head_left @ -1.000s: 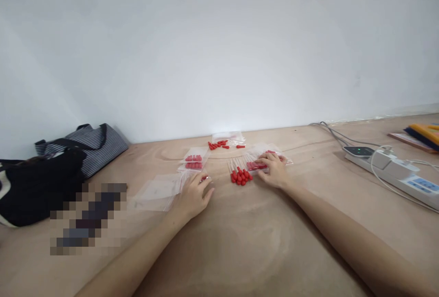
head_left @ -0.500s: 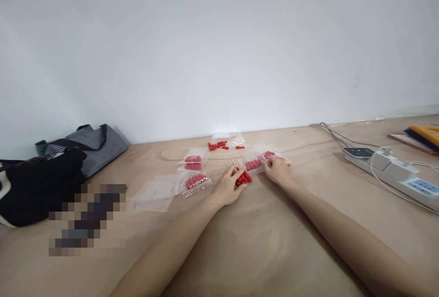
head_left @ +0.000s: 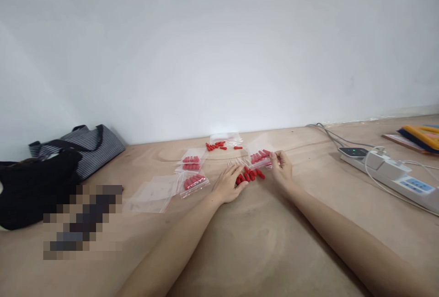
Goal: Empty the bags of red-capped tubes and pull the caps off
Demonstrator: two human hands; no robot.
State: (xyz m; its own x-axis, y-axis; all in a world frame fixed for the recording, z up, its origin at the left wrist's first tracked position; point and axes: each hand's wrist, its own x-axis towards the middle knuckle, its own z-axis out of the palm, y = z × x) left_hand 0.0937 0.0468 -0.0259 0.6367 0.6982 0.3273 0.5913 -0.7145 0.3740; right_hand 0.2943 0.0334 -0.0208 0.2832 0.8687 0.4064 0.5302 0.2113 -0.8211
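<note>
— What has your right hand got?
— My right hand (head_left: 281,165) pinches the small clear plastic zip bag of red-capped pieces (head_left: 259,156) by its edge, seemingly raised a little off the pale wooden tabletop (head_left: 240,242).
— And the left?
— My left hand (head_left: 228,182) lies flat, fingers loosely spread, touching the loose pile of red-capped pieces (head_left: 249,176) just beside that bag. I'd say that keeps them gathered. The filled clear bags (head_left: 194,181) lie apart on the left, out of the way.

View: single head-worn camera, above and behind both forearms.
Facing: forward and slightly down, across the table (head_left: 240,251) toward the white wall (head_left: 219,50).
Nearness: left hand (head_left: 228,185) and right hand (head_left: 281,169) on outstretched arms, small, mid-frame.
</note>
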